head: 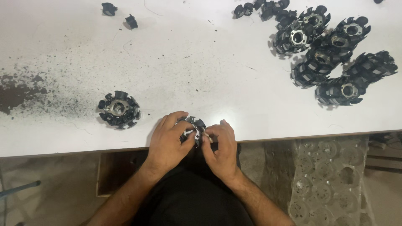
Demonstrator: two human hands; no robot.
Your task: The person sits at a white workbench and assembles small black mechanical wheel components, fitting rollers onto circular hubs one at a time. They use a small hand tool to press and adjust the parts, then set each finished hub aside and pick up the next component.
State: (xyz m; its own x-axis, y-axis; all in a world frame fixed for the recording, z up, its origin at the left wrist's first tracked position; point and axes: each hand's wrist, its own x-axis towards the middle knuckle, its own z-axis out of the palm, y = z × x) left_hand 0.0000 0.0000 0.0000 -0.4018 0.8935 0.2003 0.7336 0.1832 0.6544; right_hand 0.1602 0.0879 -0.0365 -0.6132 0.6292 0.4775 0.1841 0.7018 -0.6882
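Black stator core [193, 129] sits pinched between left hand [169, 140] and right hand [221, 146] at the table [201, 75] edge.

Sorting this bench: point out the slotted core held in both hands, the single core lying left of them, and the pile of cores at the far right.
held core [193, 127], head view, its exposed top between the fingers.
single core [119, 109], head view, metal centre ring.
pile of cores [335, 54], head view, middle of the heap.

- A lone black toothed ring part [119, 109] lies on the white table [201, 62].
- A heap of similar parts [331, 54] sits far right.
- Two small black caps [120, 15] lie upper left.
- Dark dust [25, 92] smears the left.
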